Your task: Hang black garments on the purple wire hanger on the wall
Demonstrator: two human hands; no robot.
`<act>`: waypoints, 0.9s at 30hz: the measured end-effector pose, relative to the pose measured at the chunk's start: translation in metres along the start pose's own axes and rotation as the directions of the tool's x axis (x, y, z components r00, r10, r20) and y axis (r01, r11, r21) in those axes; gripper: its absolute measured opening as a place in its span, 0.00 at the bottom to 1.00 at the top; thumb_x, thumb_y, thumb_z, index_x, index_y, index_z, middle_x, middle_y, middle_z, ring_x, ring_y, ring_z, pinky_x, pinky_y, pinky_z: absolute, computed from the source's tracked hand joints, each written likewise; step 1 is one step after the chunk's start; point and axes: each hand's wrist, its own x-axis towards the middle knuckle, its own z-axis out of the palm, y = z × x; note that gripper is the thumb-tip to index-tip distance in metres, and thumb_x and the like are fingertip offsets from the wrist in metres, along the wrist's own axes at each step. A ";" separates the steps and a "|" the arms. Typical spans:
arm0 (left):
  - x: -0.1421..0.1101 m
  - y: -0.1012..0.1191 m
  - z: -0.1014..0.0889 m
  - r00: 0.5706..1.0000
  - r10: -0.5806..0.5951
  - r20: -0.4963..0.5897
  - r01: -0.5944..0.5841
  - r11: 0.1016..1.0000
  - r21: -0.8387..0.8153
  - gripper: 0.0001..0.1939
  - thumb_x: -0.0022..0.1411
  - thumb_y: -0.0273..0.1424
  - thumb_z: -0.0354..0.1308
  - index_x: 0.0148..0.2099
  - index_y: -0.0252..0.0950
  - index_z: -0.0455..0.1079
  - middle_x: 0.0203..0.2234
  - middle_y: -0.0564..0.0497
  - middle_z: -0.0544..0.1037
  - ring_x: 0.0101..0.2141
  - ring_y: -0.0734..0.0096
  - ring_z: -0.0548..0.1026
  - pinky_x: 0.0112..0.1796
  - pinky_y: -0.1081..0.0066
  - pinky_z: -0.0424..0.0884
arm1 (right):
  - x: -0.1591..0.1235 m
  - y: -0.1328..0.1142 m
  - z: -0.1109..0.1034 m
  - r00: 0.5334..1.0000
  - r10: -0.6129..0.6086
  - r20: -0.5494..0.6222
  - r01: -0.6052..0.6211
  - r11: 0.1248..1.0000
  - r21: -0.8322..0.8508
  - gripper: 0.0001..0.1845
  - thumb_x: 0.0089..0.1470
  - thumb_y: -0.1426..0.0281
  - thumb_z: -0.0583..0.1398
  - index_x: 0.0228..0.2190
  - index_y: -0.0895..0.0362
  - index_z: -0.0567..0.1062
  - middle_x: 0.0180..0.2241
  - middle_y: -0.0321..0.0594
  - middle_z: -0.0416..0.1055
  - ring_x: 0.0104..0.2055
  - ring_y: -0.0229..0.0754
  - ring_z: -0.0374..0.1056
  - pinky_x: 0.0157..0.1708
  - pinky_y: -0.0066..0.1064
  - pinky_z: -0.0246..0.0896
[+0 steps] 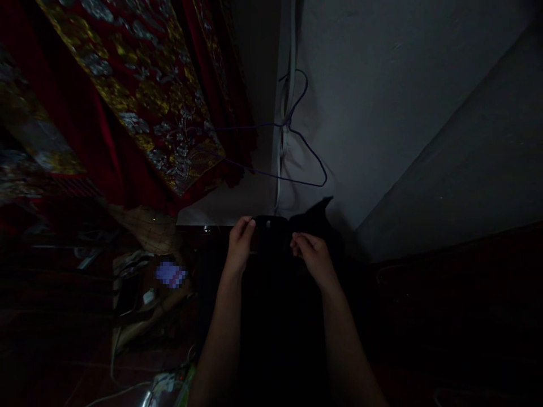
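Observation:
A black garment (271, 271) hangs in front of me, very dark, with a small pale label near its upper edge. My left hand (241, 242) pinches that edge on the left side, thumb against fingers. On the other side my right hand (313, 254) is closed, its fingertips pressed together at the dark cloth. A pointed flap of the cloth sticks up behind the right hand. Above both hands, a purple wire hanger (314, 184) hangs from a white cable (292, 73) along the wall; neither hand touches it.
Red cloth with gold and silver patterns (148, 96) hangs at upper left. A grey wall (382, 102) fills the upper right. Lower left, a brown surface (161, 322) bears a dark phone-like slab (129, 294) and a small white item (148, 296). Pale cords trail below.

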 end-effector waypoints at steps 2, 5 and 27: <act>-0.011 0.015 0.014 0.995 0.046 0.093 -0.047 0.999 0.009 0.11 0.67 0.41 0.56 0.43 0.39 0.69 0.36 0.52 0.76 0.38 0.68 0.74 0.43 0.70 0.71 | -0.003 0.000 0.006 0.997 -0.069 -0.023 0.068 0.997 -0.045 0.19 0.54 0.51 0.62 0.28 0.55 0.76 0.28 0.40 0.75 0.34 0.45 0.71 0.36 0.34 0.66; -0.026 0.031 0.037 0.962 0.159 0.221 -0.176 0.983 0.057 0.09 0.68 0.39 0.56 0.43 0.40 0.69 0.39 0.49 0.77 0.43 0.64 0.75 0.49 0.65 0.70 | -0.011 -0.006 0.016 0.987 -0.145 0.063 0.142 0.988 0.054 0.21 0.57 0.50 0.60 0.42 0.51 0.78 0.44 0.43 0.77 0.51 0.50 0.71 0.53 0.39 0.65; 0.026 0.053 -0.044 0.756 -0.177 0.630 -0.387 0.654 0.649 0.20 0.67 0.47 0.52 0.33 0.39 0.77 0.28 0.50 0.81 0.30 0.61 0.77 0.33 0.68 0.68 | 0.171 -0.042 -0.012 0.916 -0.400 -0.029 0.386 0.898 -0.213 0.06 0.52 0.71 0.59 0.24 0.55 0.72 0.23 0.33 0.68 0.28 0.40 0.65 0.31 0.29 0.61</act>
